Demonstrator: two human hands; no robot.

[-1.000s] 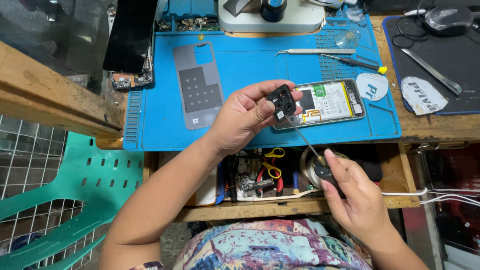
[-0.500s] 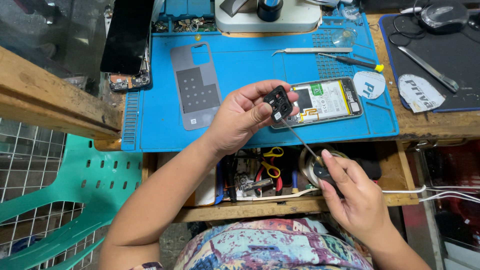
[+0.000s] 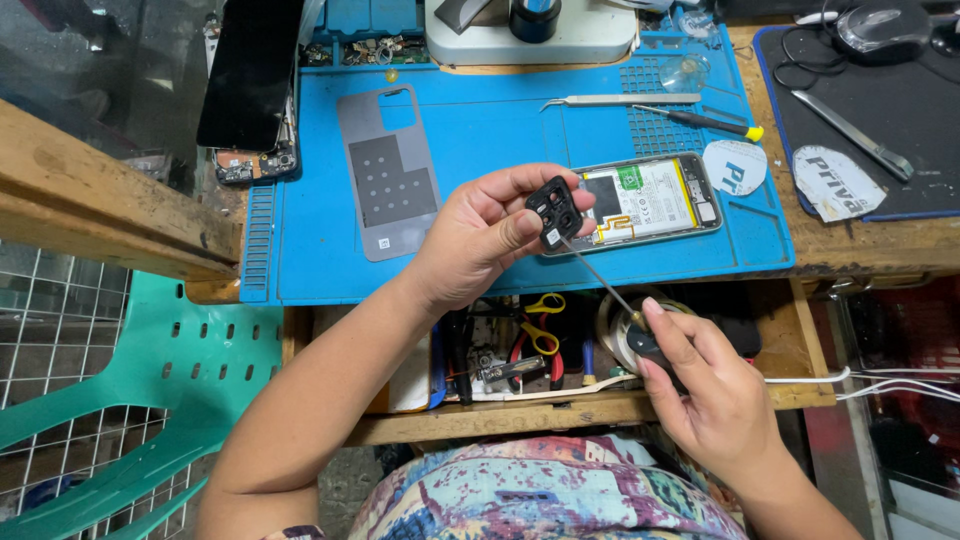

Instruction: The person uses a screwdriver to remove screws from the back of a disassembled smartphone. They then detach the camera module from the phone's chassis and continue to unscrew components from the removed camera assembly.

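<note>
almost nothing changes from a second ago: the left hand point(image 3: 480, 235) still pinches the black camera frame point(image 3: 553, 210) in closed fingers, above the open phone point(image 3: 650, 200). the right hand point(image 3: 715, 390) keeps its fingers closed around the thin tool point(image 3: 600, 280), tip touching the frame, so the work stays steady.

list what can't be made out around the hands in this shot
- Screwdriver tip: head view, too small where it meets the black camera frame.
- Screwdriver handle: head view, wrapped by the right hand.
- Drawer tools: head view, partly behind the left hand and its forearm.
</note>
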